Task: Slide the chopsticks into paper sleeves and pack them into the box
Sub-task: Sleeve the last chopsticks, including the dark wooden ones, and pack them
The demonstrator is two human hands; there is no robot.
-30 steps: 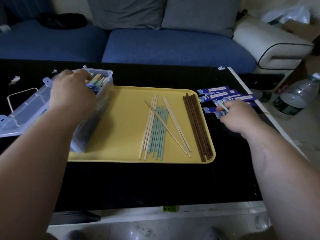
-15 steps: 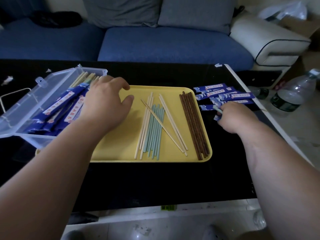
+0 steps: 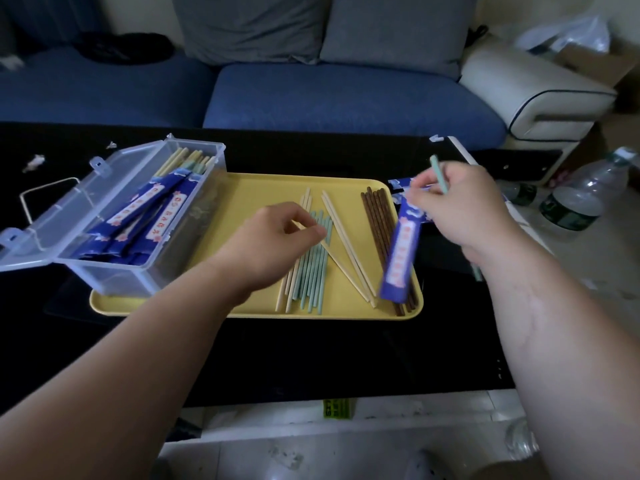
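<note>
A yellow tray (image 3: 242,192) holds loose chopsticks: pale wooden ones (image 3: 346,244), teal ones (image 3: 313,271) and dark brown ones (image 3: 375,216). My left hand (image 3: 273,244) hovers over the pale and teal chopsticks with fingers curled, thumb and forefinger close together at a pale stick. My right hand (image 3: 457,206) is raised at the tray's right edge. It grips a teal chopstick (image 3: 437,173) and pinches a blue paper sleeve (image 3: 400,251) that hangs down over the brown chopsticks. A clear plastic box (image 3: 114,271) at the left holds several sleeved chopsticks (image 3: 149,209).
The box's lid (image 3: 69,188) lies open to the left on the black table (image 3: 311,358). More blue sleeves (image 3: 398,183) lie right of the tray, mostly behind my right hand. Two water bottles (image 3: 581,195) stand on the floor at right. A blue sofa (image 3: 346,95) runs behind the table.
My left hand moved from the box across to the loose chopsticks. My right hand lifted off the sleeve pile with a blue sleeve and a teal chopstick.
</note>
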